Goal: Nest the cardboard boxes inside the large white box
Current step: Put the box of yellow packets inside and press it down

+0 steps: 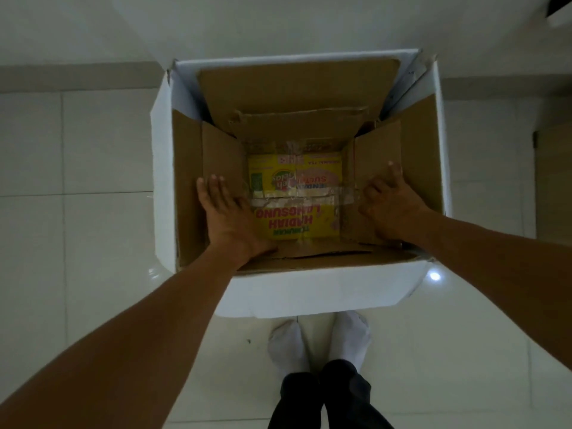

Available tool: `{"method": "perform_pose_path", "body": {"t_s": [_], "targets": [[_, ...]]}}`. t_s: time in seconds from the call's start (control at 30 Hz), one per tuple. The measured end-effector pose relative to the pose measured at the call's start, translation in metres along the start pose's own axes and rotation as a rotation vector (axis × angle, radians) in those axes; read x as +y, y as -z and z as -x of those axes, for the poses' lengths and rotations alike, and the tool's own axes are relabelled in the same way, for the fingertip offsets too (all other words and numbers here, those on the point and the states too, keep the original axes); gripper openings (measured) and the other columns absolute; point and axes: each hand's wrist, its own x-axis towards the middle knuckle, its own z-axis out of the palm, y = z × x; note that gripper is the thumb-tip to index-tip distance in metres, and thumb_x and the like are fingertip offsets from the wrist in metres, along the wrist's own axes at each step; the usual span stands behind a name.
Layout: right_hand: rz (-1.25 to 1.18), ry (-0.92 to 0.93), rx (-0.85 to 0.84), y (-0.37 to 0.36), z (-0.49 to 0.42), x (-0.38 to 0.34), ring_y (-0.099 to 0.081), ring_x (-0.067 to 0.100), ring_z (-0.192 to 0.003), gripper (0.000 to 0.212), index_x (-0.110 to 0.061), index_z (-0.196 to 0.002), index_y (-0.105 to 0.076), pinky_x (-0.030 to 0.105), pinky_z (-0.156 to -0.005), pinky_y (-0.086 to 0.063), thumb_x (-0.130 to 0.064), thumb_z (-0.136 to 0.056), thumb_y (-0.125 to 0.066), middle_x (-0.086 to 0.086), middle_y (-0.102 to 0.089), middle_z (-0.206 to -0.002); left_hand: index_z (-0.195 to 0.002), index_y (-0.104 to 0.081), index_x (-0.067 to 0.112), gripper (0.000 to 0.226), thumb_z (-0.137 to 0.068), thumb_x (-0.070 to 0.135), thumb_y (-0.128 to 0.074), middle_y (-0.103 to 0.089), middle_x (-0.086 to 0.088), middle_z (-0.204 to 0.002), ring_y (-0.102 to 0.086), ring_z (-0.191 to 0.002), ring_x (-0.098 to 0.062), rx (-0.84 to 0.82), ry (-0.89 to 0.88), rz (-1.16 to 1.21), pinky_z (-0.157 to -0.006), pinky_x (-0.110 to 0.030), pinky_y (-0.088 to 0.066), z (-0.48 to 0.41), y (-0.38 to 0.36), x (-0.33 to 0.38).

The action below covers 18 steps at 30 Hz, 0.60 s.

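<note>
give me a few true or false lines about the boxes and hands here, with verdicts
1. Both hands reach inside the large white box. True.
2. The left hand is closed in a fist. False: it lies flat, fingers spread on a side flap of the brown cardboard box.
3. A yellow printed box shows at the bottom. True.
4. The right hand holds a roll of tape. False: it presses open-palmed on the right flap.
5. The white box stands on a wooden table. False: it stands on the pale tiled floor.
</note>
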Motion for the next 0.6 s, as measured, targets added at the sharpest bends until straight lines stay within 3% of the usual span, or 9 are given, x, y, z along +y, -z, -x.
{"method": "perform_pose_path", "body": {"t_s": [0.13, 0.17, 0.23, 0.33, 0.43, 0.53, 0.6], "targets": [[-0.257, -0.070, 0.353, 0.013, 0.007, 0.001, -0.045, 0.035, -0.122, 0.049, -0.012, -0.131, -0.049, 0.062, -0.112, -0.002, -0.020, -0.084, -0.055, 0.020, -0.056, -0.123, -0.131, -0.043, 0.012, 0.082, -0.073, 0.069, -0.050, -0.012, -0.027, -0.153, -0.003, -0.142, -0.041, 0.276, -0.037, 0.215, -0.106, -0.061, 0.016, 0.011, 0.014, -0.008], [-0.333, -0.102, 0.455, 0.015, 0.013, 0.001, -0.049, 0.039, -0.118, 0.048, -0.007, -0.126, -0.054, 0.063, -0.112, -0.006, -0.016, -0.079, -0.061, 0.025, -0.058, -0.118, -0.127, -0.046, 0.010, 0.073, -0.075, 0.060, -0.055, -0.012, -0.027, -0.153, -0.003, -0.142, -0.040, 0.368, -0.024, 0.279, -0.106, -0.059, 0.015, 0.016, 0.013, -0.013], [-0.469, -0.182, 0.613, 0.014, 0.027, 0.002, -0.050, 0.047, -0.118, 0.043, 0.002, -0.108, -0.063, 0.068, -0.108, -0.016, -0.008, -0.067, -0.071, 0.034, -0.057, -0.118, -0.134, -0.039, 0.007, 0.075, -0.075, 0.047, -0.062, -0.009, -0.028, -0.154, -0.001, -0.143, -0.040, 0.473, 0.051, 0.411, -0.107, -0.057, 0.015, 0.027, 0.006, -0.025], [-0.535, -0.351, 0.602, 0.007, 0.048, 0.002, -0.033, 0.047, -0.134, 0.045, 0.003, -0.109, -0.059, 0.066, -0.109, -0.012, -0.006, -0.067, -0.072, 0.035, -0.040, -0.139, -0.147, -0.014, 0.010, 0.094, -0.075, 0.037, -0.069, 0.001, -0.026, -0.155, 0.007, -0.143, -0.037, 0.417, 0.199, 0.581, -0.109, -0.057, 0.009, 0.043, -0.006, -0.041], [-0.604, -0.537, 0.560, -0.005, 0.063, 0.001, -0.019, 0.043, -0.141, 0.053, 0.001, -0.123, -0.047, 0.065, -0.109, -0.011, -0.013, -0.076, -0.067, 0.030, -0.024, -0.150, -0.148, -0.005, 0.013, 0.099, -0.076, 0.028, -0.070, 0.000, -0.022, -0.156, -0.003, -0.143, -0.037, 0.343, 0.316, 0.795, -0.111, -0.058, -0.008, 0.054, -0.018, -0.050], [-0.882, -0.719, 0.498, -0.018, 0.072, -0.003, -0.021, 0.039, -0.141, 0.071, -0.008, -0.139, -0.028, 0.065, -0.108, -0.020, -0.016, -0.079, -0.063, 0.024, -0.022, -0.152, -0.148, -0.007, 0.015, 0.092, -0.079, 0.024, -0.068, -0.028, -0.022, -0.150, -0.036, -0.131, -0.041, 0.300, 0.445, 1.074, -0.098, -0.055, -0.036, 0.060, -0.029, -0.052], [-1.259, -0.828, 0.526, -0.027, 0.075, -0.006, -0.044, 0.039, -0.124, 0.074, -0.014, -0.141, -0.024, 0.055, -0.098, -0.040, -0.015, -0.079, -0.064, 0.023, -0.039, -0.142, -0.144, -0.021, 0.011, 0.076, -0.082, 0.024, -0.064, -0.055, -0.024, -0.127, -0.053, -0.112, -0.044, 0.284, 0.529, 1.177, -0.088, -0.050, -0.044, 0.060, -0.035, -0.052]]}}
